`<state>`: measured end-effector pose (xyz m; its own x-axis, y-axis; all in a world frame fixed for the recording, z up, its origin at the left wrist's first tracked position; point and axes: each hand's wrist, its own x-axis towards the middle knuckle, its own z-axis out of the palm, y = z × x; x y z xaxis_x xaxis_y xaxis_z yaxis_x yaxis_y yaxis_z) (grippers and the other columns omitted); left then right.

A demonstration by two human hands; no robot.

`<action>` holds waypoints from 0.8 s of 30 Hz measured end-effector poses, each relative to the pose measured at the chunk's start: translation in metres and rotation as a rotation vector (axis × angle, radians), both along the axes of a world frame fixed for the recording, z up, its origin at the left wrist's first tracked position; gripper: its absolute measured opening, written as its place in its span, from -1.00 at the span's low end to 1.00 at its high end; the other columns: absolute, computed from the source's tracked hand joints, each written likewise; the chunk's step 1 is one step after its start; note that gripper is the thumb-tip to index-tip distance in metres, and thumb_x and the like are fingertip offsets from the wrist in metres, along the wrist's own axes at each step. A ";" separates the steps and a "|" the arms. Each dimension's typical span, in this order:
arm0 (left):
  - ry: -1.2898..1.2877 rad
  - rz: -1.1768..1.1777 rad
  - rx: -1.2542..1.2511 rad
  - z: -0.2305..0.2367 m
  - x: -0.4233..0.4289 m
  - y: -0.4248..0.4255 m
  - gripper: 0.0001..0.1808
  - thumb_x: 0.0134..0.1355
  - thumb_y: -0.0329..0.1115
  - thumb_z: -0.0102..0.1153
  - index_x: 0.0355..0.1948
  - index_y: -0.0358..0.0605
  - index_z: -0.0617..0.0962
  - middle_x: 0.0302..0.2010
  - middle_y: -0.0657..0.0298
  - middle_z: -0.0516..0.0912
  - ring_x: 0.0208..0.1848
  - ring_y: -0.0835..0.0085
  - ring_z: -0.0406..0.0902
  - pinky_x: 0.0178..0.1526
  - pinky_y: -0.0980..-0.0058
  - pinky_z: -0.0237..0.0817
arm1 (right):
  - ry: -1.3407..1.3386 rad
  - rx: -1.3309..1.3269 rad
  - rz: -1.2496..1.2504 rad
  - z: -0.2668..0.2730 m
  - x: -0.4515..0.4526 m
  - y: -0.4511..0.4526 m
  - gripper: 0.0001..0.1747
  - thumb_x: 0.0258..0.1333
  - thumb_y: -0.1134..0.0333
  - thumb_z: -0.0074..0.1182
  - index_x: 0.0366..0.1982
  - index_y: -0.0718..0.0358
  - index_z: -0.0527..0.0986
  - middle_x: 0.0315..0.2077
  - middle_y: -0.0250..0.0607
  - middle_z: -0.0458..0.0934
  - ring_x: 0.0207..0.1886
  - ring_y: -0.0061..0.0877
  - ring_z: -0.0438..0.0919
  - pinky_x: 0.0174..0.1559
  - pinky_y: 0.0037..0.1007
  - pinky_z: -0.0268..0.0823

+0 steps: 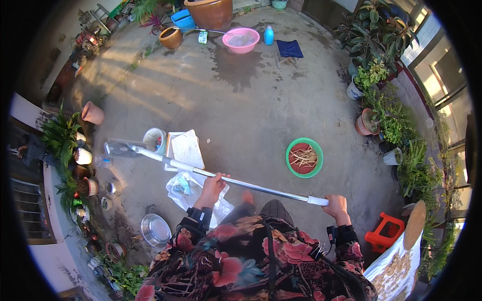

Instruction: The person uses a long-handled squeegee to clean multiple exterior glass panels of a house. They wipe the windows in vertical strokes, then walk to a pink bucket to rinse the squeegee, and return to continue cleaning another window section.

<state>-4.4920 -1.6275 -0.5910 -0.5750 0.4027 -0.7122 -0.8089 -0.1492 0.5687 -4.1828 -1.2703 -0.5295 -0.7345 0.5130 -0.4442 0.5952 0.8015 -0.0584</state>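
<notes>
A long metal pole (263, 187) with white plastic sleeves crosses in front of me, slanting up toward the left. At its far end is a flat, partly see-through head (122, 149), like that of a flat mop; its exact kind is unclear. My left hand (212, 188) grips the pole near its middle. My right hand (337, 205) is closed around the white handle end (317, 201). Under my left forearm, a white plastic bag (196, 192) with a pale blue item lies on the concrete floor. Past the pole sits a green basin (321, 161) holding small reddish pieces and dry stalks.
The head overlaps a white bucket (155, 136) beside white foam trays (185, 148). A metal basin (155, 230) lies left; an orange stool (385, 232) stands right. Potted plants line both sides. Farther off are a pink basin (241, 48), blue bottle (268, 36) and folding stool (289, 49).
</notes>
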 end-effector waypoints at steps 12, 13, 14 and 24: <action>0.066 -0.009 -0.052 0.003 -0.161 0.113 -0.86 0.33 -0.36 -0.06 -0.24 -0.20 0.49 -0.20 0.09 0.62 -0.25 0.54 0.51 -0.22 0.64 0.34 | -0.060 -0.081 -0.045 -0.022 -0.146 0.083 -0.76 -0.16 0.05 0.17 -0.45 0.01 0.61 -0.49 -0.16 0.63 -0.35 -0.18 0.61 -0.29 -0.18 0.44; 0.044 0.013 -0.115 0.004 -0.173 0.119 -0.84 0.35 -0.37 -0.10 -0.22 -0.21 0.49 -0.19 0.09 0.61 -0.28 0.56 0.47 -0.22 0.65 0.34 | -0.031 -0.096 -0.027 -0.022 -0.161 0.092 -0.76 -0.16 0.05 0.17 -0.45 0.01 0.62 -0.48 -0.17 0.63 -0.35 -0.19 0.61 -0.30 -0.18 0.44; 0.040 -0.003 -0.121 0.007 -0.187 0.121 -0.84 0.36 -0.37 -0.11 -0.21 -0.22 0.48 -0.18 0.09 0.61 -0.27 0.56 0.46 -0.21 0.65 0.34 | -0.018 -0.104 -0.012 -0.020 -0.181 0.105 -0.75 -0.16 0.05 0.18 -0.44 0.01 0.62 -0.48 -0.17 0.63 -0.35 -0.19 0.61 -0.30 -0.18 0.44; -0.019 0.108 -0.026 0.006 -0.310 0.150 -0.81 0.36 -0.37 -0.09 -0.16 -0.28 0.47 -0.15 0.08 0.60 -0.19 0.47 0.51 -0.20 0.62 0.40 | 0.043 -0.010 0.227 -0.011 -0.373 0.206 -0.63 -0.28 -0.08 0.24 -0.54 0.05 0.61 -0.53 -0.14 0.61 -0.38 -0.17 0.60 -0.33 -0.18 0.44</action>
<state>-4.8019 -1.4780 -0.5854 -0.6007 0.3200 -0.7326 -0.7993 -0.2215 0.5586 -4.5559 -1.0645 -0.5400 -0.8488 0.3285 -0.4142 0.3969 0.9136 -0.0887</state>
